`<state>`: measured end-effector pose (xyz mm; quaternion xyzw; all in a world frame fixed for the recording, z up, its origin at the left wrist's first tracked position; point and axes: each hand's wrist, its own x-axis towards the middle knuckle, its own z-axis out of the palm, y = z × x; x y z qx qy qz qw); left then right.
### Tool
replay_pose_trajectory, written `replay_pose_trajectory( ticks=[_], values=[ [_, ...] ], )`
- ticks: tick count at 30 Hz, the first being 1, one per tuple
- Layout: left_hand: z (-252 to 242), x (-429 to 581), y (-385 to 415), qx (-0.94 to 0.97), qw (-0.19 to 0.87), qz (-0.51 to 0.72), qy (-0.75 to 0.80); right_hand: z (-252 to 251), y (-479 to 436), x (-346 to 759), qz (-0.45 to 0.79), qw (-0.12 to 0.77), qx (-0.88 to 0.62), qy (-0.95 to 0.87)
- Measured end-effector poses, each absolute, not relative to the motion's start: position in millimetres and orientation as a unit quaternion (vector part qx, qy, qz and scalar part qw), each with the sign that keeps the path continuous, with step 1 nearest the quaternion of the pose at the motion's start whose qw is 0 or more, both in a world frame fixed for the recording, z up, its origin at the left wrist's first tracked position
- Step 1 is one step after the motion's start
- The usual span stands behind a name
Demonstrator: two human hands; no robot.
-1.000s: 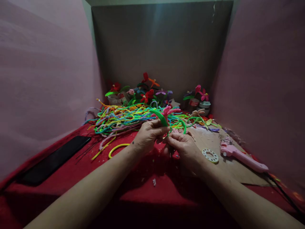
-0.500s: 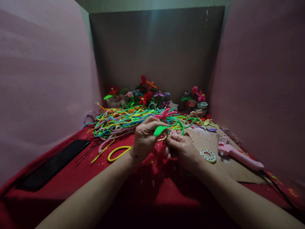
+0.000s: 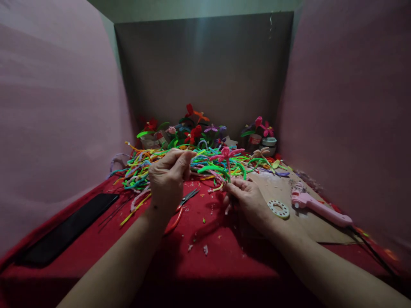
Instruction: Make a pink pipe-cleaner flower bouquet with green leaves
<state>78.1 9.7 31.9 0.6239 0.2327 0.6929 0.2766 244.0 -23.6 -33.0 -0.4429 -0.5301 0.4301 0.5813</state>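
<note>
My right hand (image 3: 245, 199) is closed around the stem of a pink pipe-cleaner flower (image 3: 226, 155), which stands upright above the fingers. Two long green leaves (image 3: 212, 170) curve out from the stem, one to each side. My left hand (image 3: 170, 173) is apart from the flower, to its left, raised in front of the pipe-cleaner pile. Its thumb and forefinger are pinched together; whether anything lies between them I cannot make out. Beneath that hand are scissors (image 3: 189, 196) with orange-red handles, partly hidden by the wrist.
A heap of coloured pipe cleaners (image 3: 141, 164) lies behind my hands, with finished flowers (image 3: 192, 134) at the back. On the right, a board (image 3: 308, 224) carries a pink glue gun (image 3: 324, 209) and a pale ring with holes (image 3: 278, 209). A black phone (image 3: 69, 226) lies left.
My left hand has let go of the flower's leaf and moved left, its fingers now pinched. The scissors have come into view and the yellow loop is hidden. My right hand keeps its hold.
</note>
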Motion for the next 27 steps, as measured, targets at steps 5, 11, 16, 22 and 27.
replay_pose_trajectory(
  ticks=[5, 11, 16, 22, 27],
  values=[
    [28, 77, 29, 0.523, 0.476, 0.655, 0.267, -33, -21, 249, 0.343, 0.603, -0.463, -0.552],
    [24, 81, 33, 0.527, 0.499, 0.632, 0.27, -33, -24, 250, 0.26, 0.633, -0.442, -0.58],
    [21, 80, 38, 0.512, 0.522, 0.626, 0.27, -35, -23, 253, 0.25, 0.665, -0.426, -0.56],
    [31, 73, 23, 0.563, 0.574, 0.565, 0.185, -32, -21, 257, 0.202, 0.674, -0.436, -0.562],
    [26, 82, 8, 0.598, 0.675, 0.391, 0.185, -35, -19, 260, 0.131, 0.665, -0.452, -0.58]
  ],
)
